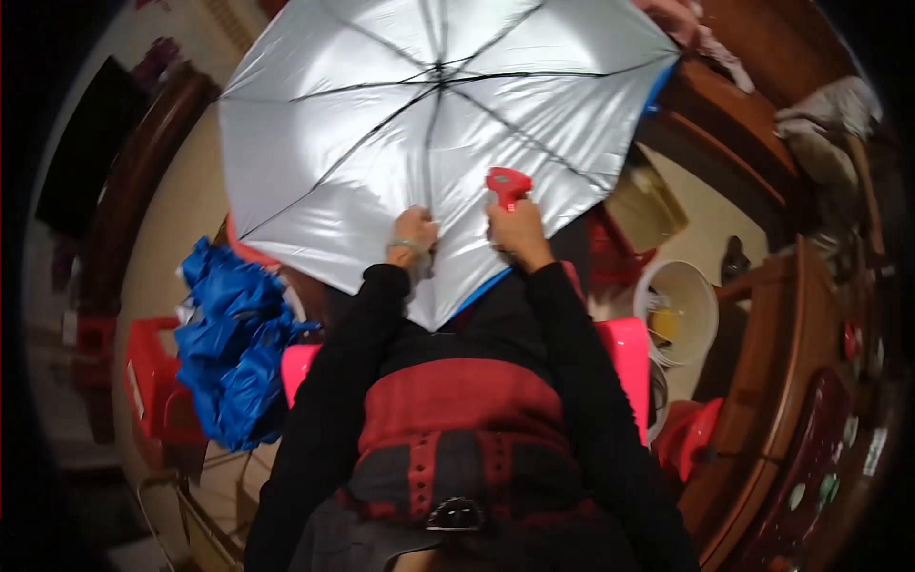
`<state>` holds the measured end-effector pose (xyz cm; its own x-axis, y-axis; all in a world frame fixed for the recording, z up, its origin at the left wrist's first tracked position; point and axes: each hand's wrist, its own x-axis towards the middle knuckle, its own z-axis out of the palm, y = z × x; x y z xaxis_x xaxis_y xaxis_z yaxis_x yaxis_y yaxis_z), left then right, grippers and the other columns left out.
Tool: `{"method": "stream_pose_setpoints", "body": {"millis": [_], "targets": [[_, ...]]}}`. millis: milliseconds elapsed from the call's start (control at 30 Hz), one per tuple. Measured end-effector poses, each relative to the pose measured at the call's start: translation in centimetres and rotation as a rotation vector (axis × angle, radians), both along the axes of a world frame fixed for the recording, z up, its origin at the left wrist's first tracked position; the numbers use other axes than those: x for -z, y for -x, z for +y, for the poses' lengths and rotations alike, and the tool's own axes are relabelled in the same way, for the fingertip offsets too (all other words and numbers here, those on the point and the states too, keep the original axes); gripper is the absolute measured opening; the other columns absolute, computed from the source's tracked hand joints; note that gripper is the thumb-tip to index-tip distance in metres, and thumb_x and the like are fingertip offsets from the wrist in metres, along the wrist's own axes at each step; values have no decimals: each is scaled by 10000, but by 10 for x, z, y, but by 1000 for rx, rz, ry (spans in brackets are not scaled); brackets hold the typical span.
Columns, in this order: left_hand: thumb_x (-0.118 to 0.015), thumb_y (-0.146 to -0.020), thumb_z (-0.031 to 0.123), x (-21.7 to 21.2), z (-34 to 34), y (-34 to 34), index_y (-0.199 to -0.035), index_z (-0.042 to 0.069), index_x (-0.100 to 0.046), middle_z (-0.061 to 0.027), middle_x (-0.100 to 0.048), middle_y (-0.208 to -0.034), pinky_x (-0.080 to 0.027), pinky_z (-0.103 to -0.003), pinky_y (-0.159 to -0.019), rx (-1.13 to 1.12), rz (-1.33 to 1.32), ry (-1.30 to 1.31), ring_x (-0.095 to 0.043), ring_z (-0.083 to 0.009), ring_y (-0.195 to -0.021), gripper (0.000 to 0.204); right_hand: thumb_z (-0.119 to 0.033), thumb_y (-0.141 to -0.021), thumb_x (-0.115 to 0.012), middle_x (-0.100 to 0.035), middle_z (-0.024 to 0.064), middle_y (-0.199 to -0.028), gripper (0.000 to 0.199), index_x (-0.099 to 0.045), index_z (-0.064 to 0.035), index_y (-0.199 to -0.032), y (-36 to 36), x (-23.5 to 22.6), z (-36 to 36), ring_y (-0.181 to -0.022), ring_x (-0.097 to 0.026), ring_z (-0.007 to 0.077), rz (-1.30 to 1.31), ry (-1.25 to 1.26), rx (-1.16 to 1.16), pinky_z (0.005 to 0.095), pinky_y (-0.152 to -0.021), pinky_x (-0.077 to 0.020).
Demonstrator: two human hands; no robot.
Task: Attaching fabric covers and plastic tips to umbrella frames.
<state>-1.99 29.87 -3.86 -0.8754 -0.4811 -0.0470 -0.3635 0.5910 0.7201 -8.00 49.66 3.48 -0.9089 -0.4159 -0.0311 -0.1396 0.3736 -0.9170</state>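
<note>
An opened umbrella (381, 153) fills the top middle, its silver underside facing me, with dark ribs spreading from a central hub. Its blue outer side shows along the right and lower edges. My left hand (414, 234), with a bracelet at the wrist, is closed at the umbrella's near part, by a rib; its fingertips are blurred, and it looks gripped on the umbrella. In my right hand (519, 234) is a red gun-shaped hand tool (508, 181), its head pointing up over the silver fabric. The tool's tip is too blurred to make out.
Crumpled blue folded umbrellas or fabric (233, 343) pile up at my left, beside a red plastic stool (152, 372). On the right stand a white bucket (701, 315), a yellowish box (653, 205) and a brown wooden bench (772, 381). A pink seat (624, 367) is beneath me.
</note>
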Motion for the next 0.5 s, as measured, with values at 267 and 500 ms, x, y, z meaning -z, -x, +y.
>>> {"method": "stream_pose_setpoints", "body": {"millis": [267,500], "targets": [[-454,-775,12,-50,16,-31,-871,-44,-556,-79,-536,-542,-410,-276,-379,-130,67,-273,-526,-133,-427,150,-54,-733,-493,-535,111,-643,157,-470,30,-863,-35,-7,-40,-493,-561,211,-704,426,-136,313,-423,-469],[-412,-750,22,-32,13,-37,-955,-18,-563,-126,-554,-563,-435,-324,-399,-174,99,-424,-547,-187,-430,258,-40,-733,-481,-517,105,-617,144,-467,24,-862,-45,8,-64,-470,-550,211,-682,380,-53,335,-391,-464]]}}
